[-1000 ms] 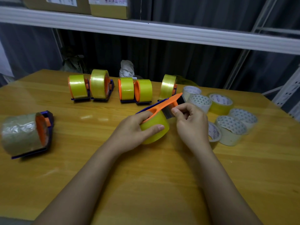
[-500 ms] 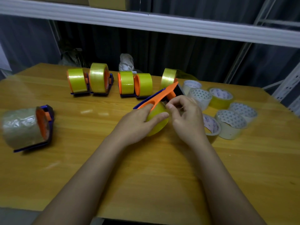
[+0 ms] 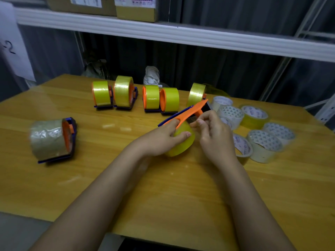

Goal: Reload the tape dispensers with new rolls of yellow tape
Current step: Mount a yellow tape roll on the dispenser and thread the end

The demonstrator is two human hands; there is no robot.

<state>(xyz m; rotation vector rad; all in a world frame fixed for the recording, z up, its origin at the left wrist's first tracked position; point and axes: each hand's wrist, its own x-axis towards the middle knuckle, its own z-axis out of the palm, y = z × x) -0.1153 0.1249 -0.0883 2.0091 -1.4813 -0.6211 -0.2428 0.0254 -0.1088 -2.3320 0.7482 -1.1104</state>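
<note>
While the left hand (image 3: 161, 138) grips the yellow tape roll (image 3: 183, 142) seated in the orange dispenser (image 3: 190, 113) at mid-table (image 3: 126, 178), the right hand (image 3: 213, 134) pinches the tape end near its blade; spare rolls (image 3: 262, 144) lie just right.

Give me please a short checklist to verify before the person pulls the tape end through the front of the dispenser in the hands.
1. Left hand grips the yellow tape roll and the orange-and-blue plastic dispenser: ok.
2. Right hand has its fingers curled at the dispenser's front end: ok.
3. Tape end truly pinched between the right fingers: cannot tell, too small.
4. Roll fully seated on its hub: cannot tell, the left hand covers it.
5. Roll rests on the wooden table for support: ok.
6. Loose spare rolls lie close beside the right hand: not ok, they could be knocked.
</note>
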